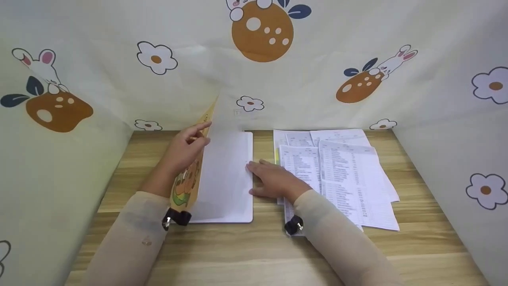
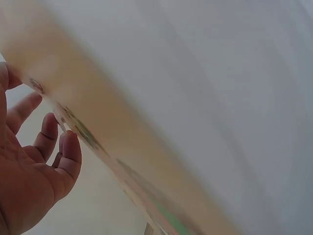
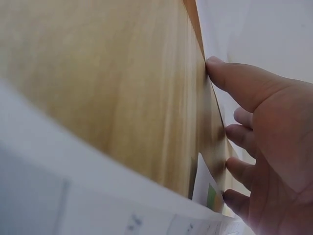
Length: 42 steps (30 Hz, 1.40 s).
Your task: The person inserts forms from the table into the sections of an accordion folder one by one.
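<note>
A folder lies on the wooden table, its orange cartoon-printed cover (image 1: 190,174) raised steeply on the left and its white inside (image 1: 228,178) showing. A translucent sheet stands up beside the cover. My left hand (image 1: 182,149) is on the cover's outer side, thumb and forefinger against it. In the left wrist view, the fingers of that left hand (image 2: 36,156) meet the cover near its edge, loosely bent. My right hand (image 1: 274,178) rests along the folder's right edge, with fingertips and thumb touching it. From the right wrist, my right hand (image 3: 274,132) shows spread, relaxed fingers.
Several overlapping printed sheets (image 1: 345,178) lie to the right, partly under my right forearm. A green and yellow piece (image 3: 212,196) pokes out beneath them. Patterned cloth (image 1: 206,59) walls in the table (image 1: 238,254) at the back and both sides.
</note>
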### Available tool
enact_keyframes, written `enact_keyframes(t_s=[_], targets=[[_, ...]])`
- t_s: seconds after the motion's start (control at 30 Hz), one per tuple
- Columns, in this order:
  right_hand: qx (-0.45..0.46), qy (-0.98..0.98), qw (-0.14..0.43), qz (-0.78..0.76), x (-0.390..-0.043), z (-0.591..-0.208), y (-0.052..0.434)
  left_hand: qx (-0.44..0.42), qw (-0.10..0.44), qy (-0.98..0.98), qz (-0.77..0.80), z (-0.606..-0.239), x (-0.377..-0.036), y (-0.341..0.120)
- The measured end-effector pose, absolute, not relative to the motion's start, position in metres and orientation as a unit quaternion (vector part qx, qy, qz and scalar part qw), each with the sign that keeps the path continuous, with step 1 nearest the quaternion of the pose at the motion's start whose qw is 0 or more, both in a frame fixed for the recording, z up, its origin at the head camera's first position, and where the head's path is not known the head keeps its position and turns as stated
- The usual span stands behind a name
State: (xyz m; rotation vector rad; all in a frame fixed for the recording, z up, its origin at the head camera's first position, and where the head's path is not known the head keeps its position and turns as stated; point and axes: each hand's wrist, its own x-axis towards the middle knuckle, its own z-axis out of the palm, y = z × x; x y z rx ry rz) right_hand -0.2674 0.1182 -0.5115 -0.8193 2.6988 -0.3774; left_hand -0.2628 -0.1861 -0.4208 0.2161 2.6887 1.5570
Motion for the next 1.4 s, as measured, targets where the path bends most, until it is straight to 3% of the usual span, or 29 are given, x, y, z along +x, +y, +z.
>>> enact_keyframes(t_s=[0.47,1.1,1.4], targets=[[-0.293,0.937,0.11,-0.158,-0.257,-0.5,0.142,0.056,0.021,0.854,0.517,-0.425,-0.262,-0.186],[-0.169,0.964,0.096,-0.182,-0.242,-0.494,0.263,0.063,0.009,0.845,0.531,-0.429,-0.265,-0.184],[-0.145,0.97,0.062,-0.184,-0.235,-0.501,0.313,0.051,0.017,0.846,0.53,-0.427,-0.263,-0.183]])
